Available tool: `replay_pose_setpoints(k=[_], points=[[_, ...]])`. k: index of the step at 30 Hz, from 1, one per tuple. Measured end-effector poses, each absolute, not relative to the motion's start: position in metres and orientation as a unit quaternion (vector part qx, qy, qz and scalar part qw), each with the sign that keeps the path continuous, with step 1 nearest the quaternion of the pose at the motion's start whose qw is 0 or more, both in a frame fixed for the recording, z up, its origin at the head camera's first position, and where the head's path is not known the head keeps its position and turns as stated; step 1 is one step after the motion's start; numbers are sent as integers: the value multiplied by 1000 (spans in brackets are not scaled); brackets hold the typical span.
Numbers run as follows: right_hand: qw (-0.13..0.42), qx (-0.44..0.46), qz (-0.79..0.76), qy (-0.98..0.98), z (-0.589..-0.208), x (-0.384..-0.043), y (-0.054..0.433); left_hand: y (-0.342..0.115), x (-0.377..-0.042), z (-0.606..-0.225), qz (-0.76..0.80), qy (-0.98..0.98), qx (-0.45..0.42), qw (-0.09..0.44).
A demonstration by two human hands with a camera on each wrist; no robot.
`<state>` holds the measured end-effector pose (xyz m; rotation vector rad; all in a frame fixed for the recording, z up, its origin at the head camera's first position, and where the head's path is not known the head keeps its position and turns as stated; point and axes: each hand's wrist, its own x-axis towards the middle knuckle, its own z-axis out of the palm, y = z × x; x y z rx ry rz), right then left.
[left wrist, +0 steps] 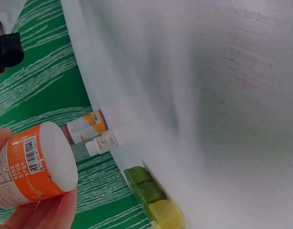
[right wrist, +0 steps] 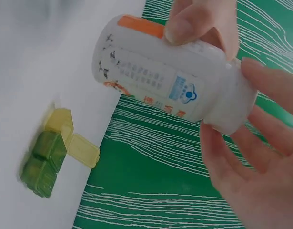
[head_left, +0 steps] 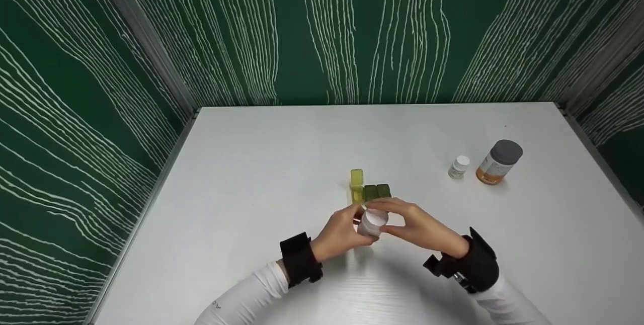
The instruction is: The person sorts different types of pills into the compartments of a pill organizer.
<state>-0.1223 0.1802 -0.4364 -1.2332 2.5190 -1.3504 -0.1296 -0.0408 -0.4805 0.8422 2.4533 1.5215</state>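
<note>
My left hand (head_left: 339, 233) grips the body of a white pill bottle (head_left: 371, 225) that has an orange band, held tilted above the table. Around its white cap (right wrist: 236, 102), the fingers and thumb of my right hand (head_left: 425, 224) are curled. Just beyond the hands lies a small pill organizer (head_left: 371, 192). Its yellow compartment (right wrist: 59, 121) has the lid (right wrist: 84, 150) flipped open, and two green compartments (right wrist: 44, 162) beside it have their lids down. In the left wrist view the bottle's plain white base faces the table side; the cap is hidden there.
To the right on the white table (head_left: 261, 164) stand a small white bottle (head_left: 459, 167) and a larger jar (head_left: 499, 162) with a grey lid and an orange lower band. Green panels with white wavy lines (head_left: 292, 38) border the table at the back and sides.
</note>
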Motion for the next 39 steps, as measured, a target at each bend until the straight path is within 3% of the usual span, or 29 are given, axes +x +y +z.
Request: replay_pose_setpoints(k=[4,11,15,18,24,26,28,34,39], points=[[50,-397,-439,805,-435,-123,184,-40,-131,-481,508,813,275,76],[-54,-326,-407,851,-447,-115,169,-35,-131,-482,501,817,277,59],[-70,-310,-416,852,-450,-115,165,-32,-132,-482,505,817,272,62],[-49,-328,-426,841,-448,-118,168,-32,-132,-484,513,814,262,73],[66,-365,-435,821,-442,-125,179,-32,-133,-486,523,806,259,97],[75,-369,-437,817,-443,-125,180,-31,-134,-486,520,807,261,97],[41,-370,-426,824,-446,-124,179,-30,-134,-487,517,809,264,94],[-137,-330,-335,872,-459,-116,169,-30,-133,-489,508,810,282,75],[-119,-318,-346,875,-457,-116,168,-30,-135,-493,508,809,290,69]])
